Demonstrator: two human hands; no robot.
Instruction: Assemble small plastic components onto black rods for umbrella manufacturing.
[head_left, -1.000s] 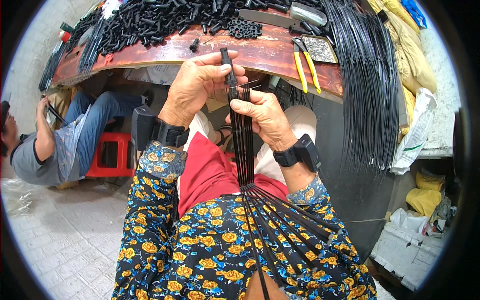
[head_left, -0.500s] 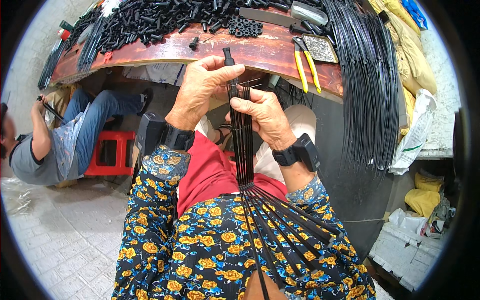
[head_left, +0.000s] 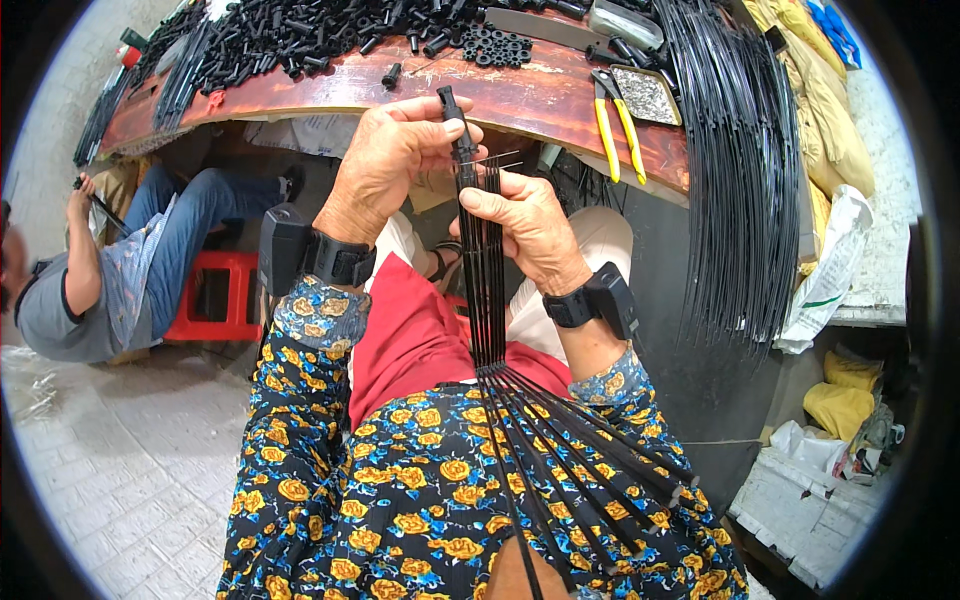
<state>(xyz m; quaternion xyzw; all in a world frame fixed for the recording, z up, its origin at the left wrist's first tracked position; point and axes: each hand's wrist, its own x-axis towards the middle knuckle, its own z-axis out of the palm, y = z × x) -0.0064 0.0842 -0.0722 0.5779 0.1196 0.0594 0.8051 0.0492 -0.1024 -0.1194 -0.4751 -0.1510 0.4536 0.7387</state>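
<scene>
In front of my torso hangs a bundle of thin black umbrella ribs (head_left: 485, 300), close together above and fanned out over my flowered shirt below. My left hand (head_left: 368, 170) is closed round a black plastic umbrella runner (head_left: 447, 100) at the bundle's top, its upper end sticking out above the fingers and tilted slightly left. With thumb and fingers, my right hand (head_left: 525, 225) pinches the ribs just below. A few thin wire ends (head_left: 500, 158) stick out sideways above that thumb. The join between runner and ribs is partly behind the fingers.
Across the reddish wooden table (head_left: 340, 100) lie heaped black plastic parts (head_left: 290, 40), yellow-handled pliers (head_left: 620, 135), a tray of small metal bits (head_left: 645, 95) and a long blade (head_left: 545, 28). Many black ribs (head_left: 735, 200) hang over its right side. At left sits another person (head_left: 90, 300) by a red stool (head_left: 215, 300).
My left hand has shifted slightly left and its fingers have moved on the runner, whose top now leans further left. The right hand keeps its pinch on the ribs.
</scene>
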